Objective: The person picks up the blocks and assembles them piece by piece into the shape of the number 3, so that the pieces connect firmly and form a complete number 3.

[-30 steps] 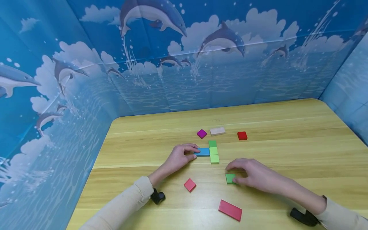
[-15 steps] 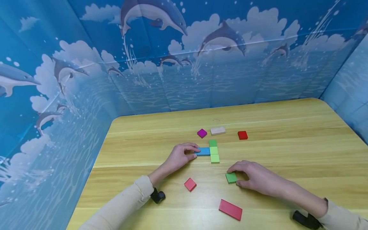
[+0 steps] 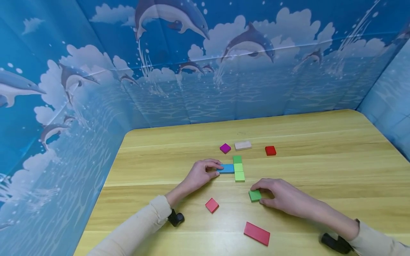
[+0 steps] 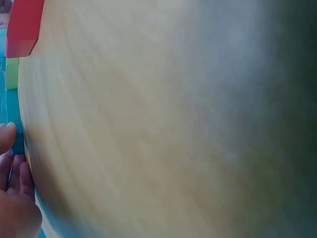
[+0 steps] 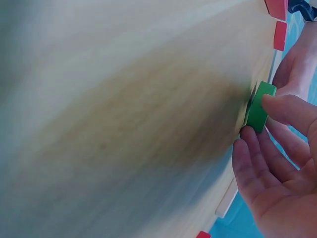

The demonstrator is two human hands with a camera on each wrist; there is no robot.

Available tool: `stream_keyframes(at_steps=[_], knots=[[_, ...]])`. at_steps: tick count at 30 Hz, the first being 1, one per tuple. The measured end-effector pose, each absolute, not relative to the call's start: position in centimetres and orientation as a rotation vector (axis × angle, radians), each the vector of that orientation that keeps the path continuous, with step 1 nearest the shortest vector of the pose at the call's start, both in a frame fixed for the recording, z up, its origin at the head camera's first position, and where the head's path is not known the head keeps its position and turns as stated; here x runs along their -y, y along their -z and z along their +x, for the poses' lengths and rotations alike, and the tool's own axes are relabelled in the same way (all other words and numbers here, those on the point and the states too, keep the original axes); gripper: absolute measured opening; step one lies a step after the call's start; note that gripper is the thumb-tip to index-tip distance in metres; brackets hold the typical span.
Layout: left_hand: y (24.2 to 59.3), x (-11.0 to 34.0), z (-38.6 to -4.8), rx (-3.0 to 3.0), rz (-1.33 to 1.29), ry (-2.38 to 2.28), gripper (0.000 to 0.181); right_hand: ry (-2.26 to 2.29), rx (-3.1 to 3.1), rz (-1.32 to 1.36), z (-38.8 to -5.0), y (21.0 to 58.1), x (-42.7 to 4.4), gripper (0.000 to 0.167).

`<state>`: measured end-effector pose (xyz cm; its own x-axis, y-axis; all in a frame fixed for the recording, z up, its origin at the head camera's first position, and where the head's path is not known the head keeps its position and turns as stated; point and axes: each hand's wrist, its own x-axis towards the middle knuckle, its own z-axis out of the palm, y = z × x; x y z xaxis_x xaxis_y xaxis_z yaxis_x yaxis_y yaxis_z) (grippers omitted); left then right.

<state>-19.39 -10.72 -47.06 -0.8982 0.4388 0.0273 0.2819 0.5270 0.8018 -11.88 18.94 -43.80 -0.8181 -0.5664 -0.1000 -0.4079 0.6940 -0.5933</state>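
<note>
My left hand [image 3: 200, 175] holds the left end of a flat blue block [image 3: 228, 169] between thumb and fingers. The blue block's right end meets a column of three square blocks: a green one [image 3: 237, 159] at the far end, then two light green ones [image 3: 239, 177]. To the right and nearer, my right hand [image 3: 283, 196] pinches a loose green square block [image 3: 254, 196] between thumb and fingers. In the right wrist view this green block [image 5: 260, 109] looks slightly raised from the table. In the left wrist view, the thumb lies on the blue block [image 4: 15, 116].
Beyond the column lie a purple square block [image 3: 225, 148], a whitish oblong block [image 3: 242, 145] and a red square block [image 3: 270, 150]. Nearer are a pinkish-red square block [image 3: 212, 205] and an oblong one [image 3: 257, 233]. A dolphin-print curtain [image 3: 205, 99] borders the wooden table [image 3: 153, 153].
My right hand has closed its fingers and thumb on the loose green block and shifted it slightly left and away from me. The left hand stays on the blue block.
</note>
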Motion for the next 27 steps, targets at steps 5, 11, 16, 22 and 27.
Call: stream_keyframes(at_steps=[5,11,16,22,27], knots=[[47.2,10.8,-19.4,-2.581,0.616,-1.317,0.022,0.863,-2.639,-0.762,-12.5,43.8,-18.7,0.034],[47.3,10.9,-19.5,-2.584,0.622,-1.317,0.022,0.927,-2.654,-0.759,-13.3,43.6,-18.4,0.035],[47.3,10.9,-19.5,-2.586,0.625,-1.310,0.021,0.964,-2.640,-0.733,-13.5,43.7,-17.8,0.036],[47.4,11.0,-19.7,-2.591,0.633,-1.307,0.022,0.975,-2.642,-0.712,-13.4,43.9,-16.9,0.035],[47.5,11.1,-19.7,-2.593,0.632,-1.305,0.022,0.969,-2.655,-0.697,-13.2,44.1,-16.2,0.034]])
